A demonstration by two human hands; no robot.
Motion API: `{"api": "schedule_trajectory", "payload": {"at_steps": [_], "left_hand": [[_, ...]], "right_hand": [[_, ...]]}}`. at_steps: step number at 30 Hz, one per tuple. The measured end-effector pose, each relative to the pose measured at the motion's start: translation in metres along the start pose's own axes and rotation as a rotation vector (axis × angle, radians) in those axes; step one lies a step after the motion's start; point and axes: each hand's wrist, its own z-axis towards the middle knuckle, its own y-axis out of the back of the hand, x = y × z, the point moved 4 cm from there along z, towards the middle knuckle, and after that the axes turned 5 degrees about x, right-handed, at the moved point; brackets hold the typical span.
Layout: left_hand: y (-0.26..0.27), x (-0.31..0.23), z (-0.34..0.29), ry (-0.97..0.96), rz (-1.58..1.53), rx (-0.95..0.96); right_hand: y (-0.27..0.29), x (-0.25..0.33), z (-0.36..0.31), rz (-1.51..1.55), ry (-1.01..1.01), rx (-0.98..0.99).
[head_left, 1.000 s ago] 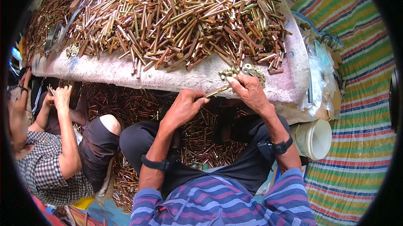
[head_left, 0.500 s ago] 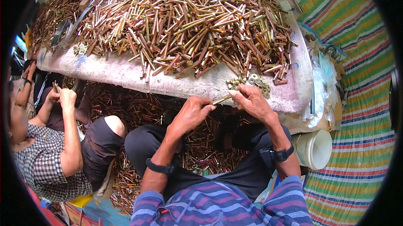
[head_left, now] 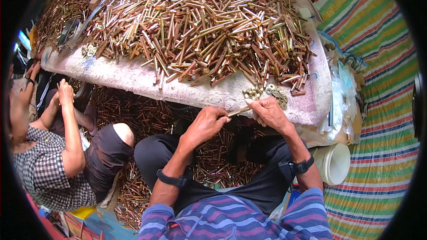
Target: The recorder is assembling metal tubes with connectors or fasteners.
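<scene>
A slim brass-coloured metal tube (head_left: 239, 111) spans the gap between my hands, held just off the near edge of the padded table (head_left: 200, 89). My left hand (head_left: 206, 123) pinches one end between thumb and fingers. At the other end, my right hand (head_left: 269, 114) is closed with its thumb and fingertips on the tube; any small part inside that grip is hidden. Just beyond my right hand lie a pile of flat washers (head_left: 278, 94) and a cluster of small brass-coloured pieces (head_left: 252, 93). A large heap of similar tubes (head_left: 200, 30) covers most of the tabletop.
More tubes (head_left: 129, 111) litter the floor under the table and between my legs. A white bucket (head_left: 334, 164) stands at my right, near clear plastic bags (head_left: 340, 93). Close on my left sits a co-worker (head_left: 53, 168) with raised hands. A metal clamp-like tool (head_left: 69, 33) lies far left.
Both my hands have shifted slightly, and more of the tube shows between them. The co-worker's hands have risen a little. The whole view has moved slightly.
</scene>
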Motion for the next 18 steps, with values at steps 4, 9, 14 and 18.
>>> {"api": "schedule_trajectory", "payload": {"at_steps": [4,9,14,18], "left_hand": [[-0.001,-0.005,0.001,-0.019,0.004,0.018],[0.002,-0.002,-0.002,-0.053,0.045,0.014],[0.003,-0.005,0.0,-0.014,0.044,-0.002],[-0.002,-0.002,-0.002,-0.02,0.056,0.072]], "right_hand": [[0.001,-0.01,0.001,0.022,0.036,-0.019],[0.005,0.004,-0.001,-0.037,-0.056,0.113],[0.045,0.031,0.026,-0.392,0.191,-0.121],[0.071,0.079,0.061,-0.536,0.49,-0.454]]}}
